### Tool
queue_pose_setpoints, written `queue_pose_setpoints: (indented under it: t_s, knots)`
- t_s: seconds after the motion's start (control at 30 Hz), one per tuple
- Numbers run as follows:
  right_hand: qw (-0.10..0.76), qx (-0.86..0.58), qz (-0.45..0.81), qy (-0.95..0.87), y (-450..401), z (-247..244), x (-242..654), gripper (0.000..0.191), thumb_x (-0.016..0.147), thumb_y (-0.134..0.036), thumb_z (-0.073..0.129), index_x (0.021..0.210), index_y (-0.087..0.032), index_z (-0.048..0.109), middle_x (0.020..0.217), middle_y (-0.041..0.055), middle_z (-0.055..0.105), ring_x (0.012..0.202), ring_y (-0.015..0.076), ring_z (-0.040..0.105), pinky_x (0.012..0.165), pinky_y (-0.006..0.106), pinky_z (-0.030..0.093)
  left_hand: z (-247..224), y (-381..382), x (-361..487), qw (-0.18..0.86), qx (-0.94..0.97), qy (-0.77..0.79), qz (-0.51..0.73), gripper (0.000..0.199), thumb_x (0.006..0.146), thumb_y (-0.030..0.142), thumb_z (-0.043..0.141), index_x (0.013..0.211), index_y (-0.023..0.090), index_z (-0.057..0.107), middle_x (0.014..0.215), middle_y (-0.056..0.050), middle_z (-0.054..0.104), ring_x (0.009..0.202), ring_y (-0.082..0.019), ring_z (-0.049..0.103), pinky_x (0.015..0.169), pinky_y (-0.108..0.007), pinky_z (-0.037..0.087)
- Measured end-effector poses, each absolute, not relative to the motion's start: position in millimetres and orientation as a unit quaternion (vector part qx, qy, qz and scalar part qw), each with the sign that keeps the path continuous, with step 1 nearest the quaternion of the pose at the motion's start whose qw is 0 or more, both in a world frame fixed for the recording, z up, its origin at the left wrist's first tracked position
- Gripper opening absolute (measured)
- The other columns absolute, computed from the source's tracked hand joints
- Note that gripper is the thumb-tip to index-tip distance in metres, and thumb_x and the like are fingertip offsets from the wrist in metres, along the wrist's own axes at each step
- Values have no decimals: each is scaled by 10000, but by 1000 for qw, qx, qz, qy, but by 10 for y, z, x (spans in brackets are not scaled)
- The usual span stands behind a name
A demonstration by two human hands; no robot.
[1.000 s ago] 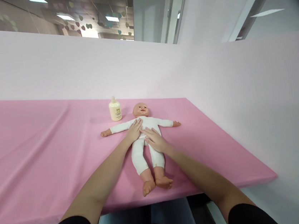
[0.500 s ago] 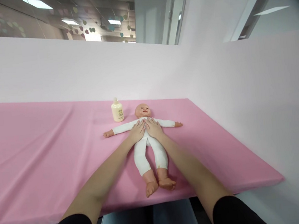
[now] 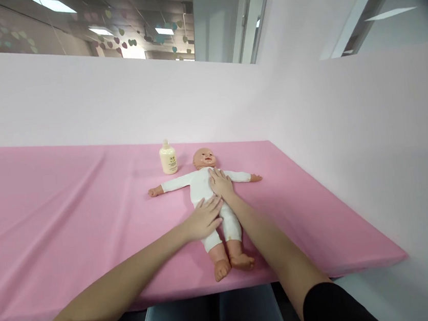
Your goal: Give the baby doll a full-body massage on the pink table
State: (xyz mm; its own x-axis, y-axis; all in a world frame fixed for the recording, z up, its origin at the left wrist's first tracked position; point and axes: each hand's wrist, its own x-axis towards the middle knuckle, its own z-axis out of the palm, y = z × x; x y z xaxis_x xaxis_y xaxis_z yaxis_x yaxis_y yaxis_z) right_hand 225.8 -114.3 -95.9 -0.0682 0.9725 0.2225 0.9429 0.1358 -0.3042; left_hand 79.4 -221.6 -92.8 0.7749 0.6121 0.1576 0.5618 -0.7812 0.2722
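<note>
A baby doll (image 3: 200,182) in a white suit lies on its back, arms spread, head toward the wall and bare feet toward me. My right hand (image 3: 221,184) rests flat on the right side of its chest, fingers pointing up toward the neck. Lower down, my left hand (image 3: 205,218) lies across the hips and upper legs, its fingers extended to the right. Neither hand grasps anything. Beside the doll's head, to the left, stands a cream-coloured pump bottle (image 3: 168,158) with a small printed label.
A pink sheet (image 3: 69,213) with creases covers the table. White walls (image 3: 114,99) rise behind and at the right, with windows above. The table's front edge is close to my body.
My left hand has moved down from the doll's chest to its hips and upper legs. The doll's legs have shifted slightly right. My right hand remains on the chest.
</note>
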Motion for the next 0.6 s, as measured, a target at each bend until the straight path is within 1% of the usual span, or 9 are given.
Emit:
queue_pose_setpoints:
  t_s: [0.03, 0.1, 0.17, 0.23, 0.3, 0.33, 0.43, 0.5, 0.6]
  knots:
    - [191, -656, 39, -729, -1144, -957, 2253, 509, 958, -341, 247, 1461, -275, 280, 1547, 28, 235, 1412, 281, 227, 1097, 531, 254, -912, -2300, 784, 107, 950, 266, 126, 580, 959, 439, 240, 1495, 222, 197, 1533, -104, 231, 1432, -258, 170, 1138, -547, 114]
    - [195, -655, 31, -729, -1152, -957, 2244, 508, 955, -330, 253, 1458, -271, 289, 1544, 33, 244, 1407, 282, 236, 1094, 532, 258, -882, -2433, 768, 117, 970, 171, 131, 538, 964, 421, 257, 1487, 302, 208, 1502, -39, 327, 1422, -206, 217, 1160, -475, 118]
    - [196, -653, 19, -731, -1166, -960, 2238, 509, 955, -328, 252, 1459, -262, 289, 1540, 46, 254, 1401, 285, 243, 1087, 533, 268, -866, -2482, 763, 131, 974, 128, 132, 524, 974, 402, 242, 1489, 332, 178, 1495, -2, 343, 1420, -172, 223, 1171, -425, 109]
    - [193, -645, 9, -739, -1184, -967, 2241, 518, 958, -338, 239, 1466, -244, 274, 1539, 63, 254, 1401, 293, 240, 1081, 540, 270, -878, -2419, 767, 136, 969, 155, 138, 543, 980, 409, 194, 1504, 292, 112, 1530, -17, 258, 1434, -175, 168, 1173, -425, 88]
    - [184, -634, 6, -751, -1208, -978, 2256, 531, 958, -349, 232, 1473, -222, 258, 1544, 73, 239, 1408, 306, 220, 1083, 549, 259, -918, -2250, 780, 130, 954, 222, 154, 594, 976, 443, 147, 1513, 207, 57, 1560, -69, 127, 1447, -199, 79, 1170, -442, 81]
    - [177, -628, 5, -758, -1222, -984, 2268, 537, 958, -352, 234, 1476, -214, 252, 1548, 73, 225, 1413, 311, 206, 1087, 552, 249, -945, -2137, 789, 127, 944, 255, 163, 617, 972, 454, 131, 1513, 166, 57, 1563, -93, 90, 1448, -205, 53, 1171, -437, 86]
    - [161, -606, -1, -779, -1262, -1000, 2310, 546, 954, -342, 247, 1481, -201, 242, 1559, 71, 186, 1423, 322, 178, 1095, 560, 226, -1032, -1761, 824, 123, 913, 348, 173, 632, 973, 422, 122, 1502, 77, 98, 1560, -139, 85, 1447, -217, 38, 1172, -429, 82]
    - [163, -597, -3, -786, -1276, -1005, 2335, 541, 952, -331, 248, 1479, -208, 251, 1561, 66, 172, 1425, 318, 179, 1097, 558, 225, -1079, -1527, 846, 127, 892, 396, 174, 599, 975, 385, 137, 1497, 91, 151, 1554, -130, 145, 1443, -213, 92, 1169, -416, 121]
    - [179, -600, 23, -779, -1261, -1015, 2359, 529, 955, -348, 247, 1473, -246, 261, 1562, 38, 176, 1431, 287, 178, 1110, 541, 219, -1127, -1251, 854, 116, 865, 446, 200, 559, 974, 369, 156, 1483, 149, 230, 1547, -97, 201, 1437, -224, 137, 1154, -442, 172]
